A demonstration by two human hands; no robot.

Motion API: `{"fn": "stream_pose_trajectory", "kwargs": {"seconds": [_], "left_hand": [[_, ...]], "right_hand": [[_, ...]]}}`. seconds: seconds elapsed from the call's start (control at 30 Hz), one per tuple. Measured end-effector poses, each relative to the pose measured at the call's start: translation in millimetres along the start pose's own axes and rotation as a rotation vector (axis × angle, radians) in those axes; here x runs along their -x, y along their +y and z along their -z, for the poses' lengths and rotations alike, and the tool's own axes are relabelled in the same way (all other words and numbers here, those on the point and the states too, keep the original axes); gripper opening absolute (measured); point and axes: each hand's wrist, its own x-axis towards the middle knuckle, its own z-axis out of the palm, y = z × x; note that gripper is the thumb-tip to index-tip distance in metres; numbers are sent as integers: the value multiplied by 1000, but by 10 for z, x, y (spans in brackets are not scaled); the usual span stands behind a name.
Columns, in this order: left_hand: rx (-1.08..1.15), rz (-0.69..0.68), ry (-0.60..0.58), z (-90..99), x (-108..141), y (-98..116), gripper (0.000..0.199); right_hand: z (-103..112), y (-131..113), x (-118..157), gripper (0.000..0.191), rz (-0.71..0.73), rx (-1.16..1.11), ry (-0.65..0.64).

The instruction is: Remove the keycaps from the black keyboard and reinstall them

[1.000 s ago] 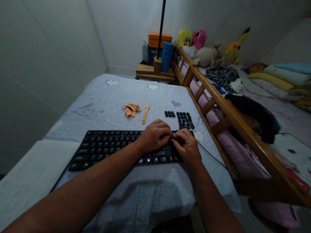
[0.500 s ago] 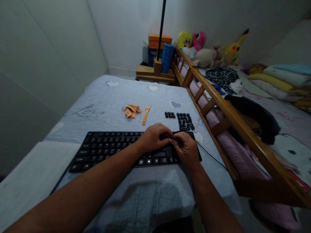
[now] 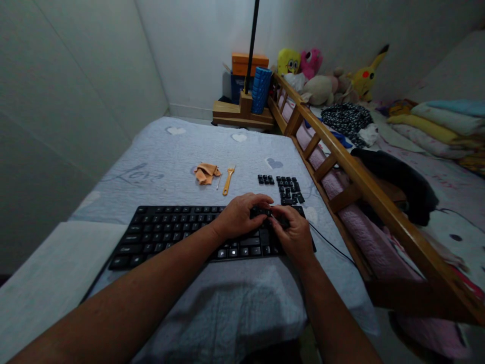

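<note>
A black keyboard lies across the cloth-covered surface, with both my hands over its right part. My left hand is curled, thumb and fingers bent around a dark spot; whether that is a loose keycap or the keyboard itself I cannot tell. My right hand is closed in a pinch close to the left fingertips, and a tiny pale bit shows at its tips. Behind the keyboard's right end sit several loose black keycaps, with a smaller group of keycaps beside them.
A yellow-handled brush, a cotton swab and a crumpled orange cloth lie behind the keyboard. The keyboard's cable runs off right, towards a wooden bed rail. White sheet at left; plush toys at the back right.
The fingertips of both hands have parted slightly, and my right hand has shifted a little to the right. The keycaps, brush and cloth lie as before.
</note>
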Motion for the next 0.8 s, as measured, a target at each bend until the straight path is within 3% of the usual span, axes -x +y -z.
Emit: {"fn": "stream_pose_trajectory", "kwargs": {"seconds": [0.3,0.57,0.8], "left_hand": [[125,26,-59,-33,5,-54,42],[240,85,-138,-34,-10,-61,49],[340,90,-123,-70,2,-104,48]], "right_hand": [[4,-17,3,12,23,-42,-7],[-4,25,3,25,107,-45,-78],[-4,17,13,25,63,-26,-109]]}}
